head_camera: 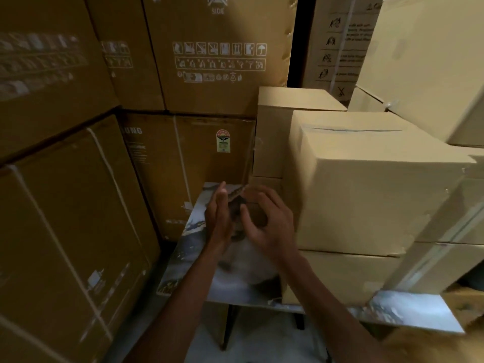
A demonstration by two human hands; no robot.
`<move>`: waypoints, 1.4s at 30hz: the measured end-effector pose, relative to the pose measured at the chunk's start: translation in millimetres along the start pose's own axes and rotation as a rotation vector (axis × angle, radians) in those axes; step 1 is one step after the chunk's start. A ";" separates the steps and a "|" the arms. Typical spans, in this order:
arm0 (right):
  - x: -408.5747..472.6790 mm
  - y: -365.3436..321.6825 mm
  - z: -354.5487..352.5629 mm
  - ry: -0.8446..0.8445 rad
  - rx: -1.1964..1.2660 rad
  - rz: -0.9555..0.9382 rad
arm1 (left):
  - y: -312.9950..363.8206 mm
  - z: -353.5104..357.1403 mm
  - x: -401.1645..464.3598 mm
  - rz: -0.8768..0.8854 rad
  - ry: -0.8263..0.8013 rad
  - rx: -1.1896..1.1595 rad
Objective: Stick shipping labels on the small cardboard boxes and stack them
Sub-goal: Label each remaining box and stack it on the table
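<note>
Both forearms reach over the tabletop's [235, 292] near edge. The left hand [218, 213] is flat with straight fingers; the right hand [264, 218] is loosely curled, and what it holds is blurred. 2 stacked boxes [366, 184] fill the right side. Square each label, I'd judge, before pressing.

Two hands, left [218, 214] and right [267, 221], one table [408, 314], many stacked cardboard boxes [366, 184].
</note>
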State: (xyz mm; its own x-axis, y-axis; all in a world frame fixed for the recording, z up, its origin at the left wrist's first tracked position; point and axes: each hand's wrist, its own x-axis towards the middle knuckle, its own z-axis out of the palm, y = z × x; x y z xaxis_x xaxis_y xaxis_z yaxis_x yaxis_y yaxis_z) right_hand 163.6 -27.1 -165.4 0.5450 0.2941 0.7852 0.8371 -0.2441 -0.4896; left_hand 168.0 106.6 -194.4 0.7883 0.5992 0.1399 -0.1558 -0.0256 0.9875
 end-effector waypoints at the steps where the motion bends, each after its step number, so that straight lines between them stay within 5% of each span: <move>1: -0.4 4.8 8.7 -0.016 0.037 0.068 | -1.8 -2.9 4.0 -0.005 0.001 0.001; 7: -2.2 58.8 67.4 -0.087 0.203 0.463 | -36.1 -3.1 53.7 0.036 -0.024 0.091; 15: 50.1 132.3 131.3 0.208 0.143 0.786 | -68.8 32.2 152.2 0.044 -0.308 0.279; 20: 77.8 149.4 144.1 0.275 0.050 0.815 | -91.6 54.0 196.4 -0.154 -0.362 0.198; 25: 74.8 163.0 139.3 0.354 -0.028 0.813 | -121.9 57.9 216.6 -0.144 -0.475 0.324; 42: 78.0 160.5 163.8 0.256 -0.200 0.762 | -135.0 31.6 290.8 0.414 -0.540 0.946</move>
State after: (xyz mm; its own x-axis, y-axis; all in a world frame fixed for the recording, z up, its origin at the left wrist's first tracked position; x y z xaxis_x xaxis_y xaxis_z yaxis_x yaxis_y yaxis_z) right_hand 348.3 108.0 -244.8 0.9114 -0.2323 0.3398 0.2055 -0.4584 -0.8646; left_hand 437.1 259.0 -284.7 0.9677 -0.0075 0.2520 -0.1338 -0.8625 0.4880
